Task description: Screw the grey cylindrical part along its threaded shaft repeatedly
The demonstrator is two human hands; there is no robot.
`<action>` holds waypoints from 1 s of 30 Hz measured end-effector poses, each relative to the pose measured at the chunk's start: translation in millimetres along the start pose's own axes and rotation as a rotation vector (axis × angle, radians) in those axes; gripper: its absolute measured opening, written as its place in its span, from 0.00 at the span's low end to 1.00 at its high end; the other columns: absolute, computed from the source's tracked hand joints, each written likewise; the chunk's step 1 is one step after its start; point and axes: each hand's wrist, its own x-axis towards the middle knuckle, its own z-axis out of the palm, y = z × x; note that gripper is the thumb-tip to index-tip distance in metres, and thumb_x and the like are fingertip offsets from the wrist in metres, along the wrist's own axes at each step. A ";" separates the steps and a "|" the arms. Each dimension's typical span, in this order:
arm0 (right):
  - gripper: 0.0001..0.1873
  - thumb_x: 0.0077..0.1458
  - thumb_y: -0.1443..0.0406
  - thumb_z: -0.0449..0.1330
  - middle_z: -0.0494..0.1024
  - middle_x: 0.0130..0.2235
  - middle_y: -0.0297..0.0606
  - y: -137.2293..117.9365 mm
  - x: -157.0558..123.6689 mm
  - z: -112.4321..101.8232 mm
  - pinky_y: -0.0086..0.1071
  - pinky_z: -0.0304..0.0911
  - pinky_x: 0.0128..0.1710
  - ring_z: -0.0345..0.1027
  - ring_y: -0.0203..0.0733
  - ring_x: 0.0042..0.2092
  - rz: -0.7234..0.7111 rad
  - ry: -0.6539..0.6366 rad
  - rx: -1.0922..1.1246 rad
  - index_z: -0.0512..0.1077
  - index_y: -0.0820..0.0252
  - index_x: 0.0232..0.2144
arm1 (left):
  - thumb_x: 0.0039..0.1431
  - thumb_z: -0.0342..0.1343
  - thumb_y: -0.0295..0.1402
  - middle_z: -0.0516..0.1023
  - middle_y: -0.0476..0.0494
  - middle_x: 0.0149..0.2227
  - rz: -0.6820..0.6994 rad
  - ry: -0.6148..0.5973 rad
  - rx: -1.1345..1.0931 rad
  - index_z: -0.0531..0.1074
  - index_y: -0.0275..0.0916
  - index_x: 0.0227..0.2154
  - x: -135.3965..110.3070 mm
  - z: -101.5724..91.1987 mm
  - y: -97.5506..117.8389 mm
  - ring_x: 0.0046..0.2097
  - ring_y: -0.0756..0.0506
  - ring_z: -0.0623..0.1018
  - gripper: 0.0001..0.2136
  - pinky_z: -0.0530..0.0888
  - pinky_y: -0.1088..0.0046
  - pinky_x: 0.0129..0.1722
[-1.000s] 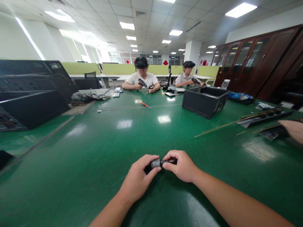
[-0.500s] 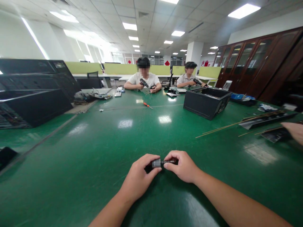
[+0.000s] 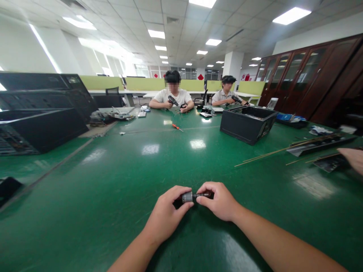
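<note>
Desk (image 3: 136,170), broad and glossy green, is stretching across an office with dark wooden cabinets (image 3: 300,71). Low at centre, the left hand (image 3: 166,213) and right hand (image 3: 222,200) are facing each other. Left fingers are clasping a grey metal cylinder (image 3: 187,197); right fingers are pinching a narrow dark shaft (image 3: 200,195) at its end.

1. Grey cylinder (image 3: 187,197) lay on its side, clasped between left fingers (image 3: 181,190).
2. Dark ridged shaft (image 3: 200,195) ran from it, in line, into right fingers (image 3: 204,201), partly covered there.
</note>
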 end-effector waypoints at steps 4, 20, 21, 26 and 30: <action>0.03 0.50 0.68 0.64 0.79 0.30 0.35 0.2 -0.6 0.0 0.29 0.63 0.34 0.71 0.39 0.33 -0.013 0.002 -0.007 0.78 0.60 0.30 | 0.58 0.62 0.31 0.80 0.46 0.42 -0.002 -0.001 0.000 0.76 0.45 0.45 -0.3 -0.5 -0.4 0.44 0.44 0.78 0.12 0.74 0.66 0.46; 0.04 0.50 0.65 0.66 0.80 0.30 0.36 -0.4 0.5 0.1 0.29 0.63 0.33 0.71 0.39 0.32 -0.015 0.011 -0.013 0.79 0.60 0.30 | 0.58 0.62 0.31 0.80 0.46 0.42 -0.008 -0.011 -0.010 0.76 0.44 0.45 1.2 -1.3 0.7 0.44 0.44 0.78 0.12 0.74 0.66 0.46; 0.04 0.50 0.65 0.66 0.80 0.30 0.36 -0.4 0.5 0.2 0.29 0.63 0.33 0.71 0.39 0.33 -0.013 0.009 -0.012 0.79 0.60 0.30 | 0.58 0.62 0.30 0.80 0.46 0.42 -0.007 -0.009 -0.008 0.76 0.44 0.45 0.9 -1.3 1.0 0.44 0.44 0.78 0.12 0.74 0.66 0.46; 0.04 0.50 0.65 0.66 0.80 0.30 0.35 -0.5 0.5 -0.1 0.29 0.63 0.33 0.71 0.39 0.33 -0.012 0.007 -0.012 0.79 0.60 0.30 | 0.57 0.62 0.30 0.80 0.45 0.42 0.009 -0.001 -0.002 0.77 0.44 0.45 0.5 -1.2 0.7 0.43 0.44 0.79 0.12 0.75 0.66 0.46; 0.04 0.50 0.65 0.66 0.80 0.30 0.36 -1.1 0.1 -0.8 0.29 0.63 0.34 0.71 0.40 0.33 -0.013 0.006 -0.017 0.79 0.60 0.30 | 0.57 0.62 0.31 0.80 0.46 0.42 0.010 0.002 0.000 0.77 0.44 0.45 0.9 -0.8 0.0 0.43 0.44 0.79 0.12 0.75 0.66 0.46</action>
